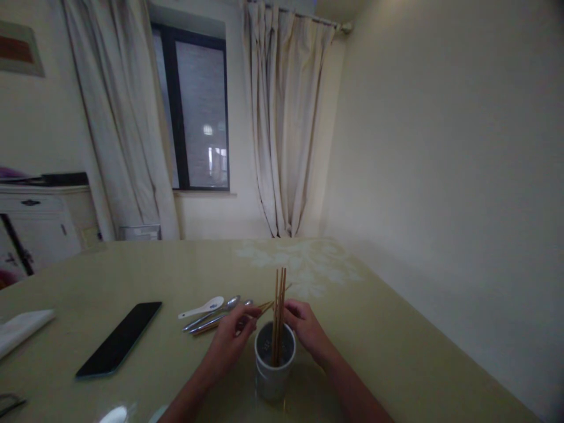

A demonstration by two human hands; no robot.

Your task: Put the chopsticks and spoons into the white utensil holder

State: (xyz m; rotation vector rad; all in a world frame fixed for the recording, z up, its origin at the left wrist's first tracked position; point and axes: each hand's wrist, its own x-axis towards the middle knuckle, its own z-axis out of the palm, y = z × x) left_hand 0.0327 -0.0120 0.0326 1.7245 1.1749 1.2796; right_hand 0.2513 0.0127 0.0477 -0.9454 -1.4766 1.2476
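Several wooden chopsticks (278, 317) stand upright in a grey-white cup (273, 385) near the front of the table. Left of its rim, my left hand (233, 335) is closed in a pinch on slanting chopsticks (265, 306), which cross behind the upright ones. My right hand (307, 329) is at the cup's right rim, fingers curled in against the upright chopsticks. Its fingertips are partly hidden, so what they grip cannot be made out. Beyond my left hand lie a white spoon (207, 306), metal spoons (215, 314) and a further chopstick (205, 329), partly covered by that hand.
A black phone (121, 339) lies on the table (374, 352) to the left. Farther left is a white folded item (24, 329), with a dark thin object (13, 404) at the corner. A wall (449, 176) borders the table's right side.
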